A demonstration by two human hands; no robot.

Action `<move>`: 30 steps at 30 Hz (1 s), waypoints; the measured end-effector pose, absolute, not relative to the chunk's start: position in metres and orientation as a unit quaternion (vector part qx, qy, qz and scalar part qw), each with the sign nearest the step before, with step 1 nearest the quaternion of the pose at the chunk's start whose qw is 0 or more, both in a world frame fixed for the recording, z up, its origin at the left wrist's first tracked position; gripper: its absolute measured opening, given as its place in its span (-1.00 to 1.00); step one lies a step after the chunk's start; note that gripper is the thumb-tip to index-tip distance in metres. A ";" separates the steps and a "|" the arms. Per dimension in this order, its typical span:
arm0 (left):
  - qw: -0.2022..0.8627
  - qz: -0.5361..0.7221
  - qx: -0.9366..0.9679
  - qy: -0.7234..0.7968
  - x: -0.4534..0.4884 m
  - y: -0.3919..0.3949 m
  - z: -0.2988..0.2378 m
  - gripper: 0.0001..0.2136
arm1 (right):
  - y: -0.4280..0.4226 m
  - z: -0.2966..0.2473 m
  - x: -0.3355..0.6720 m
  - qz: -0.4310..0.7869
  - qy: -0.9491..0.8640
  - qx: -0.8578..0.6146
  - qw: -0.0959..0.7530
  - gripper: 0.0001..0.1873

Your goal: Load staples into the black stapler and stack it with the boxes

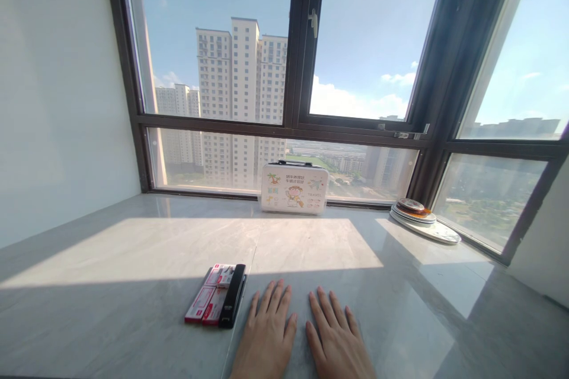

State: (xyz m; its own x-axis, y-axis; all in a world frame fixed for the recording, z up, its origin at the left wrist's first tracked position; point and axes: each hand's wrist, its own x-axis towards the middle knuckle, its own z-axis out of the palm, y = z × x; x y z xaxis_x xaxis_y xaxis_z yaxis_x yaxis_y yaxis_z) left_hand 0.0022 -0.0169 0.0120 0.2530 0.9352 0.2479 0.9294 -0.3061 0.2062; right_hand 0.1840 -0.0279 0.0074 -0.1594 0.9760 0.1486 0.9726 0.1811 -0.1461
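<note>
My left hand [267, 334] lies flat on the grey marble sill [133, 260], fingers stretched out and holding nothing. My right hand [335, 337] rests flat beside it, fingers also spread, a small gap between the two hands. Just left of my left hand lies a black stapler [233, 296], and against its left side sit small red and white staple boxes [208, 301]. Neither hand touches the stapler or the boxes.
A white cartoon-printed case with a black handle [294, 188] stands against the window at the back centre. A stack of plates [422, 220] sits at the back right corner. A white wall closes the left side; dark window frames run behind.
</note>
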 end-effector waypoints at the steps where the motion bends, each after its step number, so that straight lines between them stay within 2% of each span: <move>1: 0.008 0.162 0.792 0.589 0.002 -0.017 0.012 -0.49 | -0.028 0.008 0.184 0.009 -0.761 -0.640 0.103 -0.35; 30: -0.001 0.164 0.793 0.587 -0.001 -0.023 0.010 -0.49 | -0.037 0.009 0.186 0.020 -0.766 -0.637 0.087 -0.33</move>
State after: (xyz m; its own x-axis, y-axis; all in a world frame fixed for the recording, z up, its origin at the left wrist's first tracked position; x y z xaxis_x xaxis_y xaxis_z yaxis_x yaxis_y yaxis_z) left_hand -0.0006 -0.0228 0.0097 0.2574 0.9302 0.2615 0.9312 -0.3111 0.1900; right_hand 0.1862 -0.0370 0.0085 -0.1739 0.9788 0.1079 0.9719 0.1882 -0.1415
